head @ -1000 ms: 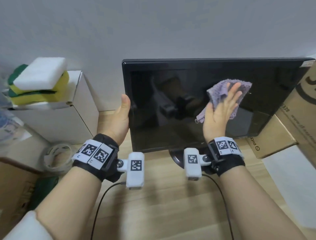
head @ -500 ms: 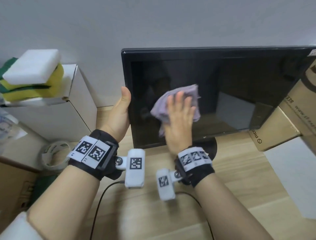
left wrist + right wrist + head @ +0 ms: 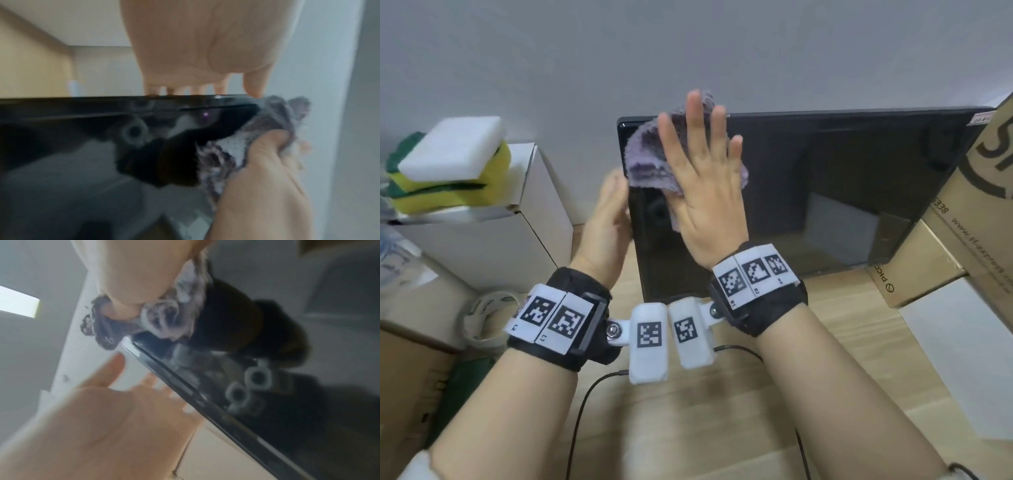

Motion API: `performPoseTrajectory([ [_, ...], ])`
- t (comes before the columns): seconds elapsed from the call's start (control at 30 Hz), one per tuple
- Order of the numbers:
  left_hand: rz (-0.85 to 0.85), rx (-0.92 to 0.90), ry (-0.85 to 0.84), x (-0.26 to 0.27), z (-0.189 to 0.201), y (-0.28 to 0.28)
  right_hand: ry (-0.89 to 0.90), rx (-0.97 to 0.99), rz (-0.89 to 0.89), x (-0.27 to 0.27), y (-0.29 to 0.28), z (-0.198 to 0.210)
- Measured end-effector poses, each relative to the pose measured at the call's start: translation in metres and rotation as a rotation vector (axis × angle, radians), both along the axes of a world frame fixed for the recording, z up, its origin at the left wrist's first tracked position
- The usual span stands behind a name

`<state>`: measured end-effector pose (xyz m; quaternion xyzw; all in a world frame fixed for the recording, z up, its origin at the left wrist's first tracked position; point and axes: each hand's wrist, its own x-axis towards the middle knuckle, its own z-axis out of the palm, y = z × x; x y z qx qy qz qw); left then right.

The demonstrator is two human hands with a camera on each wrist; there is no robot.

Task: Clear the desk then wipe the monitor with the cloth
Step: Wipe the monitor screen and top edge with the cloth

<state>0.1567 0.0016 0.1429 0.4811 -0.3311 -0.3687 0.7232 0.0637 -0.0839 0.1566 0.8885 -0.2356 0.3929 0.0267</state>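
The black monitor (image 3: 842,178) stands on the wooden desk (image 3: 722,428) against the wall. My right hand (image 3: 705,178) lies flat with spread fingers and presses the purple cloth (image 3: 647,161) onto the screen's top left corner; the cloth sticks out over the top edge. My left hand (image 3: 607,219) holds the monitor's left edge, thumb at the front, fingers behind it. The left wrist view shows the left hand (image 3: 205,48) at the edge and the cloth (image 3: 273,120) under the right hand (image 3: 263,178). The right wrist view is blurred and shows the cloth (image 3: 164,313) at the corner.
A white box (image 3: 493,240) topped with stacked sponges (image 3: 448,161) stands left of the monitor, with a tape roll (image 3: 486,318) below it. Cardboard boxes (image 3: 979,222) crowd the monitor's right side. Thin black cables (image 3: 582,411) run across the desk under my wrists.
My right hand has swept the cloth from the screen's right part across to the lower left, then up to the top left corner. The left hand has stayed at the left edge.
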Motion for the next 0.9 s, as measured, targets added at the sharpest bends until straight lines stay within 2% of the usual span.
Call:
performPoseTrajectory([
  [0.1,0.244,-0.069,-0.335,0.003,0.045,-0.002,0.113,-0.046,0.046,0.001,-0.010,0.028],
  [0.17,0.250,-0.027,-0.537,0.001,0.072,-0.009,0.187,-0.079,0.093,-0.001,-0.020,0.035],
  [0.27,0.131,0.209,-0.700,-0.010,0.091,-0.022,0.175,-0.182,0.121,-0.009,-0.038,0.036],
  [0.37,0.166,0.489,-1.077,-0.017,0.096,-0.025,0.118,-0.101,0.099,-0.034,-0.060,0.047],
  [0.4,0.195,0.546,-1.151,-0.017,0.096,-0.025,0.121,-0.049,0.093,-0.044,-0.068,0.050],
  [0.5,0.198,0.586,-1.203,-0.015,0.097,-0.027,0.158,0.045,0.032,-0.085,-0.096,0.058],
  [0.73,0.214,0.701,-1.230,-0.014,0.100,-0.039,0.165,0.220,-0.329,-0.194,-0.190,0.062],
  [0.83,0.303,0.883,-1.299,-0.035,0.104,-0.052,0.089,0.252,-0.343,-0.192,-0.190,0.062],
  [0.9,0.277,0.909,-1.374,-0.060,0.109,-0.068,0.059,0.234,-0.268,-0.171,-0.173,0.061],
])
